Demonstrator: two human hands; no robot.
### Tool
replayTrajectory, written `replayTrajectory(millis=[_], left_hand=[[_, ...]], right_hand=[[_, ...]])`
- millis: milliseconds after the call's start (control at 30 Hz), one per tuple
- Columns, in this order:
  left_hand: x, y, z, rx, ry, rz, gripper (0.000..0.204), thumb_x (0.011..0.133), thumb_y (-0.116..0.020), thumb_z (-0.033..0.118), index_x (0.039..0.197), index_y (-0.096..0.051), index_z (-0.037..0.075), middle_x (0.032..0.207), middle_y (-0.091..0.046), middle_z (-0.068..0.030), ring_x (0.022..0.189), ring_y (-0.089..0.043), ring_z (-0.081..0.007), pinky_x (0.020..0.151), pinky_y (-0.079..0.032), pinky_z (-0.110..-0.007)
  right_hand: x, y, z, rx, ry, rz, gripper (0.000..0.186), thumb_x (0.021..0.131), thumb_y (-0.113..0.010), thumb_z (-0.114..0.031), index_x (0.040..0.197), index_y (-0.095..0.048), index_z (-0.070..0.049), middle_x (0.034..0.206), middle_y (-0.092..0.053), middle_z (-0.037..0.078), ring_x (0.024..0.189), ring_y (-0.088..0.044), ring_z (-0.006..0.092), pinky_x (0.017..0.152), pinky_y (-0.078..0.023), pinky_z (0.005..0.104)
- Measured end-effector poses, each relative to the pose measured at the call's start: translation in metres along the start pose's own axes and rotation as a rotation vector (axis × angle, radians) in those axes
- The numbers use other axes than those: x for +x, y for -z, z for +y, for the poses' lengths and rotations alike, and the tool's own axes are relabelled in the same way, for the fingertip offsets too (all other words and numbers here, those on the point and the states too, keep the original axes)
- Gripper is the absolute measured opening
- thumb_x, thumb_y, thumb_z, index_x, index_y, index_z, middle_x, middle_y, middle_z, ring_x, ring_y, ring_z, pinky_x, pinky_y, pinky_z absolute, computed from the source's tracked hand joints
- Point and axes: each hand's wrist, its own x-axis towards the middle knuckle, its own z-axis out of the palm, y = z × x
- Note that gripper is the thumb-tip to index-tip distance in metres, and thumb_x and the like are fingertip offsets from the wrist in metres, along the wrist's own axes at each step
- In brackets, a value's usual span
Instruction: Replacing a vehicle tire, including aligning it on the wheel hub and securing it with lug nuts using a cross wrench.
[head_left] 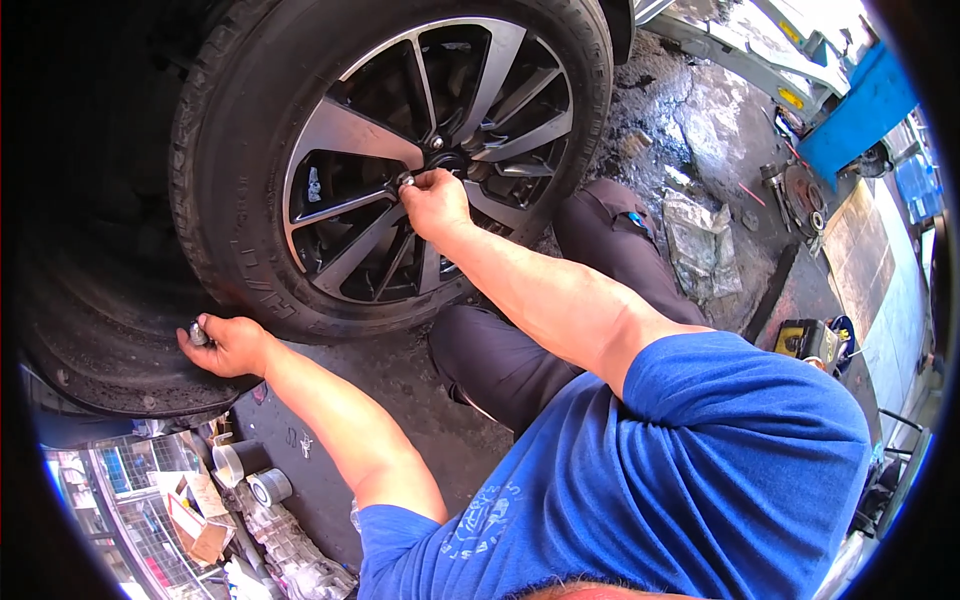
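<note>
A car wheel (345, 125) with a black and silver rim stands upright in front of me. At its hub, my right hand (437, 208) pinches a shiny lug nut (405, 182) between thumb and fingertips, close to one of the bolt holes. Whether the nut is on its thread is hidden. Another bright metal nut or stud (436, 143) shows above the dark centre cap (447, 162). Lower left, beside the tyre, my left hand (232, 346) is curled round one or more metal lug nuts (198, 333); the fingers hide how many.
Dark wheel-arch lining (105, 335) lies left of the tyre. A blue lift arm (858, 115) and a brake disc (802, 190) are far right, near crumpled plastic (700, 245) on the stained floor. Lower left are a cardboard box (200, 520), a can (270, 487) and a wire rack (115, 520).
</note>
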Motion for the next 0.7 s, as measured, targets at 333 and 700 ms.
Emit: replayTrajectory(millis=[333,700], left_hand=[[-0.045,0.028,0.054,-0.394,0.268,-0.186,0.040,0.087,-0.056,0.003,0.125,-0.048,-0.005,0.089,-0.062,-0.0118,0.068,-0.056,-0.0133,0.052,-0.045,-0.021],[-0.095,0.046,0.056,-0.587,0.477,-0.444,0.039,0.089,-0.054,0.002,0.127,-0.049,0.001,0.091,-0.060,-0.0100,0.070,-0.054,-0.0120,0.052,-0.042,-0.020]], right_hand=[[0.006,0.003,0.003,0.336,-0.249,-0.259,0.038,0.097,-0.053,-0.035,0.087,-0.059,0.001,0.066,-0.056,0.006,0.053,-0.055,0.0166,0.046,-0.043,0.0312],[0.004,0.010,-0.010,0.283,-0.244,-0.292,0.030,0.093,-0.058,-0.031,0.086,-0.059,-0.001,0.063,-0.053,0.004,0.053,-0.053,0.0156,0.047,-0.042,0.0306]])
